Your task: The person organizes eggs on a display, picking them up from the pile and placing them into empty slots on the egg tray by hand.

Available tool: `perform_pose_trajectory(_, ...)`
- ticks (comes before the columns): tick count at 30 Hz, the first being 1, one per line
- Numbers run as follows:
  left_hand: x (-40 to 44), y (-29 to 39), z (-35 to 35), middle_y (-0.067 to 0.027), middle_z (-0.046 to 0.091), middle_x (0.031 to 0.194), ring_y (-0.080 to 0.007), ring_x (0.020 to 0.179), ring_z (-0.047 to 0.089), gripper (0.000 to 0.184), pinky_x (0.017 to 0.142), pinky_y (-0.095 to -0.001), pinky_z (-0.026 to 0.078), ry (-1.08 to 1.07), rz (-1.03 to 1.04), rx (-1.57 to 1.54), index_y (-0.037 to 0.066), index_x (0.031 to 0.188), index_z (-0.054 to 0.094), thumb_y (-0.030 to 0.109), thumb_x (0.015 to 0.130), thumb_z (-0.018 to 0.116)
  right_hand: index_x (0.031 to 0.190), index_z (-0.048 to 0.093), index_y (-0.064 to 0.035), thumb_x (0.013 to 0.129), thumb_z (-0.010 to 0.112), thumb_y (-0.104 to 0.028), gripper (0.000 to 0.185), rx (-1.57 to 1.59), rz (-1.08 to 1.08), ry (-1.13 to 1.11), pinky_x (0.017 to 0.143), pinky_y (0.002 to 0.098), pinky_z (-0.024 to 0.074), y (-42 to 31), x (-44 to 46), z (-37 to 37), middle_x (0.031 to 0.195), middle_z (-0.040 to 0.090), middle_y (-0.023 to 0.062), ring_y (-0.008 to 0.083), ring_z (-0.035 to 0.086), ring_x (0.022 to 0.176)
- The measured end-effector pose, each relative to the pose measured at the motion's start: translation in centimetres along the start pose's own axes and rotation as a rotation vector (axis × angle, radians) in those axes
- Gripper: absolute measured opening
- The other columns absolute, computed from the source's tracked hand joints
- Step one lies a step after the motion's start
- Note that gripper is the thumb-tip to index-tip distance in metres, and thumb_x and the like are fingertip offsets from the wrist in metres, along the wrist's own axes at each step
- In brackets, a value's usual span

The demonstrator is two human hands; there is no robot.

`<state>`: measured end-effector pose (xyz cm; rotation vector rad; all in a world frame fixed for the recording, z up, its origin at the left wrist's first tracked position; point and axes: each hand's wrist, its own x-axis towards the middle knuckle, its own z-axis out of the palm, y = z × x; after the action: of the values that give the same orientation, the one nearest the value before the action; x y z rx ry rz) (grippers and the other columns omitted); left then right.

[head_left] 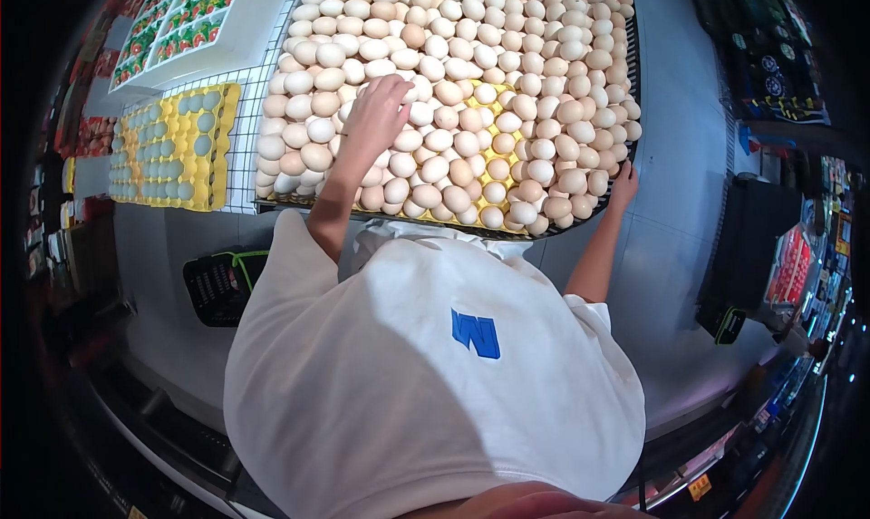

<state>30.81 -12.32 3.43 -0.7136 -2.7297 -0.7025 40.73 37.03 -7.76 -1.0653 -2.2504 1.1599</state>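
On the black wire rack, the left hand loosely bends its fingers over pale-brown oval eggs; I can't tell its hold, or the right hand's. Touching eggs seems the step; next needs soft fingers.

cream and tan eggs, white shirt

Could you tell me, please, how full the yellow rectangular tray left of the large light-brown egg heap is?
Partly full: pale bluish eggs occupy some places, while the tray shows bare yellow elsewhere.
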Motion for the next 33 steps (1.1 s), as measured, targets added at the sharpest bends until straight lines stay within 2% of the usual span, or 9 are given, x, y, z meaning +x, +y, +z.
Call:
perform_pose_trajectory(1, 0.4, -0.6, 0.2, -0.0114, 0.059, 0.107, -0.0304, 0.106, 0.053, 0.029, 0.092, -0.0387, 0.043, -0.035, 0.008, 0.025, 0.003, 0.104, 0.061, 0.007, 0.075, 0.066, 0.107, 0.062, 0.0046, 0.093, 0.052, -0.036, 0.043, 0.000, -0.063, 0.050, 0.077, 0.0378, 0.0470, 0.8, 0.2, 0.4, 0.095, 0.067, 0.0163, 0.0251, 0.062, 0.085)
perform_pose_trajectory(4, 1.8, -2.5, 0.8, -0.0122, 0.059, 0.107, -0.0307, 0.101, 0.054, 0.030, 0.090, -0.0391, 0.045, -0.231, 0.057, -0.009, 0.002, 0.104, 0.061, 0.003, 0.074, 0.064, 0.097, 0.064, 0.0053, 0.094, 0.048, -0.038, 0.046, -0.207, -0.075, 0.057, 0.074, 0.0429, 0.0471, 0.9, 0.3, 0.1, 0.089, 0.066, 0.0223, 0.0371, 0.062, 0.080)
perform_pose_trajectory(10, 3.9, -3.6, 0.6, -0.0129, 0.058, 0.102, -0.0313, 0.099, 0.054, 0.035, 0.087, -0.0411, 0.045, -0.377, 0.149, 0.035, 0.003, 0.105, 0.059, -0.001, 0.070, 0.061, 0.094, 0.066, 0.0032, 0.096, 0.041, -0.042, 0.052, -0.386, -0.094, 0.068, 0.074, 0.0482, 0.0455, 1.1, 0.6, 0.1, 0.086, 0.064, 0.0273, 0.0459, 0.059, 0.085)
perform_pose_trajectory(16, 5.9, -3.8, -0.5, -0.0131, 0.058, 0.095, -0.0306, 0.093, 0.057, 0.033, 0.080, -0.0394, 0.047, -0.523, 0.142, 0.012, 0.003, 0.101, 0.058, 0.005, 0.068, 0.065, 0.095, 0.066, 0.0019, 0.096, 0.042, -0.038, 0.047, -0.387, -0.085, 0.086, 0.074, 0.0491, 0.0462, -0.1, -0.1, 0.1, 0.088, 0.064, 0.0257, 0.0449, 0.060, 0.085)
perform_pose_trajectory(18, 6.6, -3.2, -0.7, -0.0145, 0.059, 0.092, -0.0301, 0.088, 0.058, 0.033, 0.075, -0.0383, 0.048, -0.516, 0.095, -0.034, 0.002, 0.096, 0.057, 0.011, 0.066, 0.067, 0.097, 0.066, 0.0012, 0.096, 0.042, -0.038, 0.046, -0.442, -0.077, 0.096, 0.075, 0.0491, 0.0463, -0.1, 0.1, 0.2, 0.090, 0.064, 0.0256, 0.0448, 0.060, 0.085)
perform_pose_trajectory(20, 7.2, -2.0, 0.1, -0.0123, 0.060, 0.091, -0.0275, 0.088, 0.059, 0.039, 0.077, -0.0368, 0.049, -0.505, -0.054, -0.342, 0.002, 0.098, 0.057, 0.018, 0.066, 0.072, 0.097, 0.066, 0.0009, 0.096, 0.042, -0.038, 0.046, -0.441, -0.090, 0.101, 0.076, 0.0495, 0.0464, -0.1, 0.0, 0.2, 0.090, 0.064, 0.0258, 0.0449, 0.060, 0.086)
perform_pose_trajectory(23, 6.8, 3.0, 3.5, -0.0109, 0.061, 0.090, -0.0134, 0.074, 0.060, 0.043, 0.063, -0.0264, 0.051, -0.466, -0.079, -0.592, 0.004, 0.105, 0.055, 0.020, 0.071, 0.075, 0.096, 0.066, 0.0006, 0.095, 0.040, -0.041, 0.049, -0.398, -0.103, 0.091, 0.077, 0.0493, 0.0459, -0.5, 0.1, 0.2, 0.091, 0.063, 0.0271, 0.0468, 0.058, 0.088)
perform_pose_trajectory(26, 6.3, 7.5, 8.1, -0.0093, 0.063, 0.097, -0.0146, 0.078, 0.062, 0.049, 0.066, -0.0267, 0.053, -0.492, -0.227, -0.823, 0.002, 0.112, 0.055, 0.023, 0.074, 0.076, 0.096, 0.066, 0.0015, 0.096, 0.041, -0.040, 0.048, -0.442, -0.125, 0.068, 0.077, 0.0498, 0.0458, -0.6, 0.2, -0.1, 0.091, 0.063, 0.0277, 0.0469, 0.059, 0.087)
perform_pose_trajectory(33, 4.8, 11.2, 13.5, -0.0125, 0.062, 0.095, -0.0208, 0.083, 0.063, 0.043, 0.072, -0.0327, 0.052, -0.356, -0.128, -0.554, 0.001, 0.106, 0.058, 0.025, 0.074, 0.075, 0.094, 0.064, 0.0053, 0.096, 0.039, -0.037, 0.049, -0.415, -0.104, 0.046, 0.078, 0.0510, 0.0455, -0.2, 0.8, 0.3, 0.092, 0.063, 0.0290, 0.0464, 0.059, 0.088)
